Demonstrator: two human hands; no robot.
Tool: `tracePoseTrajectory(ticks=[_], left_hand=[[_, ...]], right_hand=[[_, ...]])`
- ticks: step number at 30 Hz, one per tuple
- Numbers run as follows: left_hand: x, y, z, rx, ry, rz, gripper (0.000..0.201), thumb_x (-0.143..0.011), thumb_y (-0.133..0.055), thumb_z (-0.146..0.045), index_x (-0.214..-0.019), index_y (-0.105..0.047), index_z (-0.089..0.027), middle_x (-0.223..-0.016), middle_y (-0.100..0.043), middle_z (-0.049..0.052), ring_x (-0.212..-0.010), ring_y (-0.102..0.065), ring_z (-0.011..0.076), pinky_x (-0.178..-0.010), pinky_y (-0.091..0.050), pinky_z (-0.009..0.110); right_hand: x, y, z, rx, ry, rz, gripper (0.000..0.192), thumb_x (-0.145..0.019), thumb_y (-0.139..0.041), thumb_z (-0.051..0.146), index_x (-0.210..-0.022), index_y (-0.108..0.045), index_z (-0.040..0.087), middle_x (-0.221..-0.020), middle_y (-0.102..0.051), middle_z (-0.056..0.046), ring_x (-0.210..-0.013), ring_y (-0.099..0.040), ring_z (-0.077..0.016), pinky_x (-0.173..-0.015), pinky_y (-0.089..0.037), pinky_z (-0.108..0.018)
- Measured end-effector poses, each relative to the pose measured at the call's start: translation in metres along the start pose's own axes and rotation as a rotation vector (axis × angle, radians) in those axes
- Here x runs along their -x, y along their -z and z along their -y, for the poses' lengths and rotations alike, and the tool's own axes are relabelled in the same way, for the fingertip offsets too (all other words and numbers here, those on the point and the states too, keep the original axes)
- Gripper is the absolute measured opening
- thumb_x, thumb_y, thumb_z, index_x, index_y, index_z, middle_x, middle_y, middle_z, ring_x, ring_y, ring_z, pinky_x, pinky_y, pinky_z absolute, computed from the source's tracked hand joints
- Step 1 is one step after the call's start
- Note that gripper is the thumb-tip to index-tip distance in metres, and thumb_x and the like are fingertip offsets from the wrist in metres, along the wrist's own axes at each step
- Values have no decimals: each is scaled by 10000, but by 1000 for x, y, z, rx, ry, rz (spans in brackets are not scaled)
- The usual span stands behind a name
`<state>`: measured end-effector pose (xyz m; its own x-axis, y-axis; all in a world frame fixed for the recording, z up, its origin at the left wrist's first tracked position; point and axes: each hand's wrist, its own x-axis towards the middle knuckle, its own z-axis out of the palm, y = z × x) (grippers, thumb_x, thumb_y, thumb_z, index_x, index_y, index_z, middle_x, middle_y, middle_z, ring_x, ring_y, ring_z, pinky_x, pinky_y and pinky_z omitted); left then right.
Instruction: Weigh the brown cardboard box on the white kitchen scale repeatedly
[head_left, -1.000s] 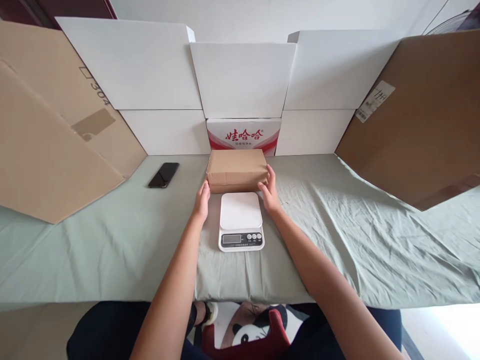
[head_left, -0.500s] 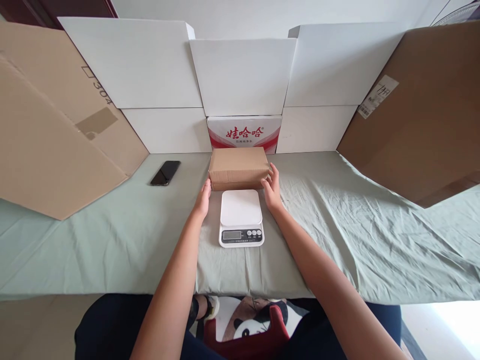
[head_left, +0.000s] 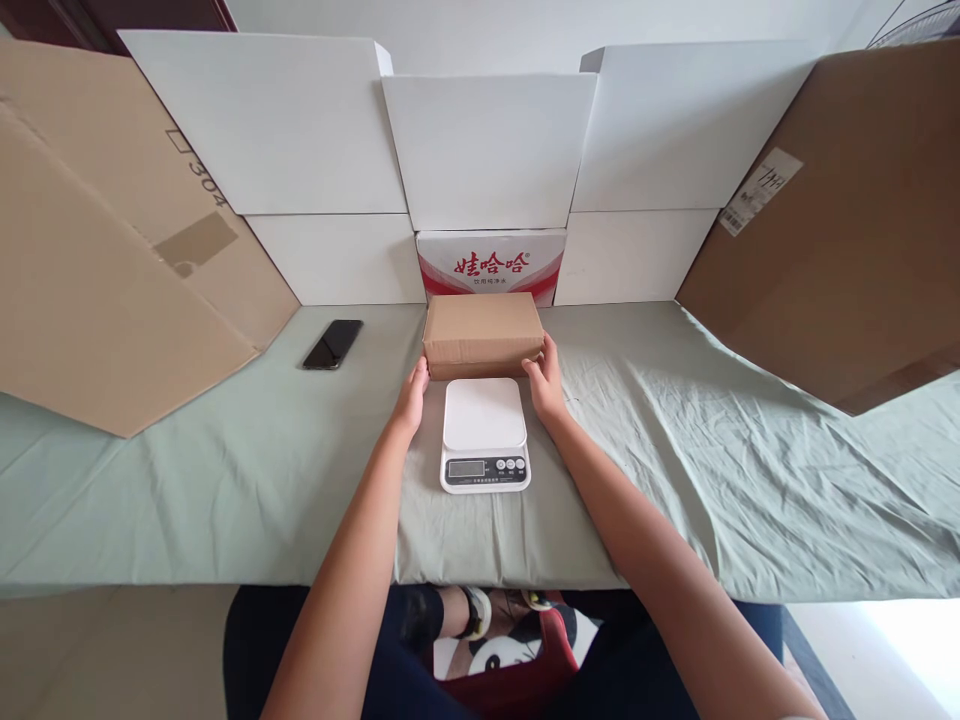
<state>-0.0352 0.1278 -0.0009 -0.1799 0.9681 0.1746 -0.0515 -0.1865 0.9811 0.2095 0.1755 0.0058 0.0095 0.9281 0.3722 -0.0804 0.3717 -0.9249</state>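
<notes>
A brown cardboard box (head_left: 484,335) sits on the cloth behind a white kitchen scale (head_left: 486,425), with its long side facing me. At its left end is my left hand (head_left: 412,395), its thumb and fingers against the lower front corner. My right hand (head_left: 546,382) clasps the other end, thumb at the front corner and fingers along the side. The box is held between the two hands. The scale lies between my wrists; nothing rests on its platform, and its display looks blank.
A black phone (head_left: 333,344) lies to the left on the green cloth (head_left: 247,480). White panels (head_left: 491,150) and a red-and-white printed carton (head_left: 491,262) stand behind the box. Large cardboard sheets lean in at the left (head_left: 112,250) and right (head_left: 832,240).
The cardboard box has shifted slightly to the right, and the fingers of my right hand now lie closer against its side. Below the table, my legs and a shoe have moved.
</notes>
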Motion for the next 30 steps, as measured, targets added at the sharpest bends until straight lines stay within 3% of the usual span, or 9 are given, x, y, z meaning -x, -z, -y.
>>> tracePoseTrajectory(ticks=[7,12,18,30], left_hand=[[-1,0,4,-1,-22,-70,821,-906,-461,-777,-1530,-509,-245,-1681,-388,82,-1594,-278,297,-1310,-246,456],[1,1,4,-10,-39,-15,778,-927,-452,-755,-1508,-538,-244,-1655,-437,85,-1582,-314,302,-1309,-247,460],[4,1,3,-19,-35,-10,778,-939,-438,-748,-1536,-503,-253,-1674,-406,71,-1585,-310,290,-1312,-233,448],[1,4,8,-76,-32,1,761,-966,-383,-736,-1562,-462,-269,-1690,-382,44,-1593,-294,278,-1317,-219,433]], right_hand=[[-1,1,-2,23,-11,8,759,-873,-562,459,-1560,-301,269,-1653,-391,-113,-1501,-417,-286,-1234,-374,-531],[1,1,5,65,0,41,785,-869,-576,435,-1576,-296,241,-1661,-395,-99,-1535,-363,-282,-1297,-287,-541],[2,0,10,77,34,85,727,-857,-565,382,-1538,-369,222,-1584,-481,-102,-1452,-458,-278,-1282,-324,-500],[3,0,12,92,19,71,666,-859,-568,378,-1488,-405,232,-1565,-478,-117,-1393,-484,-301,-1234,-374,-516]])
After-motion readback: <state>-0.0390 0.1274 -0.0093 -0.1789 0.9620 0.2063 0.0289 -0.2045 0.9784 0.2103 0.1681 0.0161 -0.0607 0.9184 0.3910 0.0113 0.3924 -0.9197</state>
